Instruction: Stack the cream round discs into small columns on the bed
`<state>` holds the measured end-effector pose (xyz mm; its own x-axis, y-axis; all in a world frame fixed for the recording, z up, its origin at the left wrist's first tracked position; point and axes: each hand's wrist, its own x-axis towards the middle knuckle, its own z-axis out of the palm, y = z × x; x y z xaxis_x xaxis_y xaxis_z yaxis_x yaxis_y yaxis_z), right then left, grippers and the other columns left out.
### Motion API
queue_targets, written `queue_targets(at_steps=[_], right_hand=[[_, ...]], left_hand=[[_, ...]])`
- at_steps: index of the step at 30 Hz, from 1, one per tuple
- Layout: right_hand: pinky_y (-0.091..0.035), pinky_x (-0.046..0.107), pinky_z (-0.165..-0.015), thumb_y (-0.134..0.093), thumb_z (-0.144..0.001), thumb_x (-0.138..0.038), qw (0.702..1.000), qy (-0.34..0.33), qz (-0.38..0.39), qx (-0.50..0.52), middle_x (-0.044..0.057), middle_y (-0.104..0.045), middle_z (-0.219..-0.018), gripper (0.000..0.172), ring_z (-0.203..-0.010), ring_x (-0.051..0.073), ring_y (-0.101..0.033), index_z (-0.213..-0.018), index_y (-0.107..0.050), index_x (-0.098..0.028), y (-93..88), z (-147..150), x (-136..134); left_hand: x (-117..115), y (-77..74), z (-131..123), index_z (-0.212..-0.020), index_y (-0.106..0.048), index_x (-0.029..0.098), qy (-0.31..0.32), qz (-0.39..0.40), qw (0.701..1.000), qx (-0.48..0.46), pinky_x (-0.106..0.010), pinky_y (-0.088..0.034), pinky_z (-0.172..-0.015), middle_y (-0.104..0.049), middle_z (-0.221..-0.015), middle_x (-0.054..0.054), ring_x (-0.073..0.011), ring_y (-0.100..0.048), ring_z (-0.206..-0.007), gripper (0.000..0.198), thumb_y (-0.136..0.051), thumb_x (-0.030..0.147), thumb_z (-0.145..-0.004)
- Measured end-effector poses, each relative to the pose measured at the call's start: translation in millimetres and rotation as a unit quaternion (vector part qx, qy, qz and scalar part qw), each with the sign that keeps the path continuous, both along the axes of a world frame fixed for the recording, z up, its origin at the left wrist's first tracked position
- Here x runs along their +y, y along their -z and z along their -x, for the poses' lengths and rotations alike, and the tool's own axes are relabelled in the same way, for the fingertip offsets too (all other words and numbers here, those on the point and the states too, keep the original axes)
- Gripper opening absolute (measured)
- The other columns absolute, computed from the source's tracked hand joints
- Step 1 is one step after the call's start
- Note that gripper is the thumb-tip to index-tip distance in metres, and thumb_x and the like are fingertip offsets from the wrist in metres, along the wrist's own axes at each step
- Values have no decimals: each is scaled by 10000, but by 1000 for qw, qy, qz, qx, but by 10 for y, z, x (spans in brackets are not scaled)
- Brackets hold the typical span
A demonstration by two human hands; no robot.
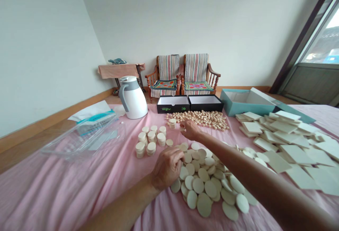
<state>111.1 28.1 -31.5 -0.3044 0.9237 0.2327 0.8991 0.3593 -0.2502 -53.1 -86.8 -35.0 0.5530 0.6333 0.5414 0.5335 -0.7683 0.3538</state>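
Observation:
A spread of loose cream round discs (206, 183) lies on the pink cloth in front of me. My left hand (168, 167) rests on its near-left edge with fingers curled down onto the discs. My right hand (189, 130) reaches farther out, fingers pinched near the heap of small wooden beads (198, 118); what it holds is too small to name. Several short stacks of discs (150, 141) stand left of that hand, and one small stack (172, 123) stands at the bead heap's edge.
Cream square tiles (288, 142) cover the right side. A white jug (131, 97), two black boxes (189, 104), a teal box (238, 102) and clear plastic bags (87, 134) sit around the cloth. Two wooden chairs (182, 75) stand by the far wall.

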Motion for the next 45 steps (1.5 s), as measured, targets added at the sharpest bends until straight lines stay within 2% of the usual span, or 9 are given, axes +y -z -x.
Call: queue_targets(at_steps=[3, 7, 13, 17, 20, 24, 30, 37, 45], right_hand=[[-400, 248, -712, -497, -762, -158, 1000, 20, -8, 8, 115, -643, -944, 231, -881, 194, -580, -950, -626, -125, 22, 29, 121], [-401, 242, -677, -554, -725, -174, 1000, 20, 4, 15, 94, -654, -897, 158, -825, 187, -590, -849, -645, -140, 80, 43, 202], [-419, 250, -700, -571, -734, -193, 999, 5, 12, 42, 89, -665, -908, 234, -833, 179, -590, -947, -645, -130, -4, -25, 117], [-434, 215, -673, -589, -718, -179, 996, -60, 37, 59, 47, -681, -856, 198, -748, 132, -601, -895, -676, -154, -105, 48, -138], [-441, 205, -660, -612, -675, -165, 988, -123, 57, 72, 43, -686, -870, 286, -724, 124, -605, -952, -682, -156, -115, 204, -313], [-440, 225, -678, -606, -667, -166, 982, -167, 66, 65, 46, -687, -853, 310, -744, 145, -605, -966, -685, -170, -76, 396, -359], [-425, 233, -676, -548, -702, -179, 991, -126, 46, 8, 85, -657, -880, 234, -768, 159, -589, -896, -673, -142, -54, 390, -327], [-424, 271, -686, -569, -665, -165, 995, -73, 63, -37, 137, -647, -924, 282, -827, 214, -593, -930, -648, -111, -188, 41, -347], [-424, 227, -691, -601, -659, -168, 991, -81, 94, -50, 90, -659, -965, 331, -838, 178, -596, -984, -651, -136, -252, 38, -353]], left_hand=[[-15, -12, 5, -648, -497, 178, -4, -6, 1000, -7, -242, -367, -617, -537, -627, -7, -137, -505, -651, 216, -389, -7, -673], [-42, -30, 12, -617, -465, 183, -20, 4, 1000, 2, -245, -346, -592, -514, -601, -4, -133, -483, -615, 204, -387, 3, -673], [-64, -64, 12, -606, -457, 182, -53, 62, 996, 48, -242, -319, -556, -511, -584, 2, -126, -477, -574, 201, -388, 1, -661], [-53, -72, 16, -611, -473, 179, -68, 91, 991, 64, -243, -324, -561, -538, -600, -4, -136, -504, -601, 208, -380, 9, -687], [-40, -62, 23, -603, -472, 177, -82, 93, 990, 59, -241, -330, -563, -540, -603, -9, -137, -512, -605, 201, -388, 14, -686], [-27, -50, 37, -605, -460, 182, -90, 88, 991, 42, -240, -333, -555, -538, -596, -6, -133, -508, -585, 198, -385, 17, -684], [-8, -50, 55, -604, -448, 181, -78, 81, 993, 36, -233, -330, -560, -525, -589, 5, -127, -501, -578, 192, -385, 6, -655], [1, -43, 62, -607, -476, 180, -81, 94, 991, 44, -231, -327, -558, -535, -603, 3, -129, -504, -593, 201, -391, 5, -658], [8, -40, 62, -604, -483, 173, -78, 101, 991, 39, -227, -325, -564, -528, -602, 4, -124, -500, -594, 198, -385, 12, -666]])
